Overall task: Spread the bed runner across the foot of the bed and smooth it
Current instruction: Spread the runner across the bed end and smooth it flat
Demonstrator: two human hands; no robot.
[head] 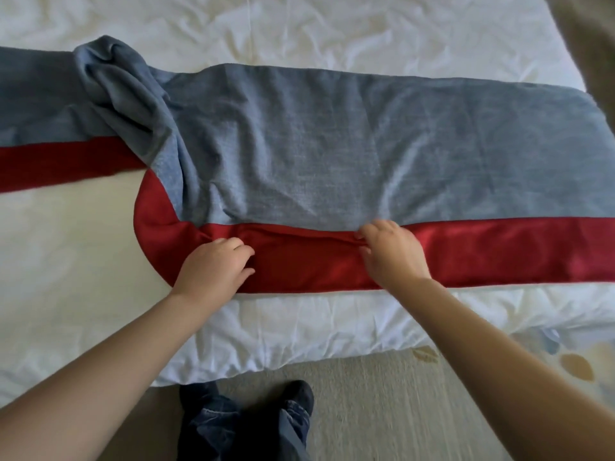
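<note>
Head view: both hands pinch the runner's red band near the foot of the bed.
Left hand (216, 266) and right hand (392, 252) each have fingers closed on a fold of the runner (299, 144), which lies across the white bed (299, 327), bunched and twisted at the left.

No text, label or number is readable.

Blue-grey, red-bordered bed runner (299, 144) across bed, bunched at left
</note>
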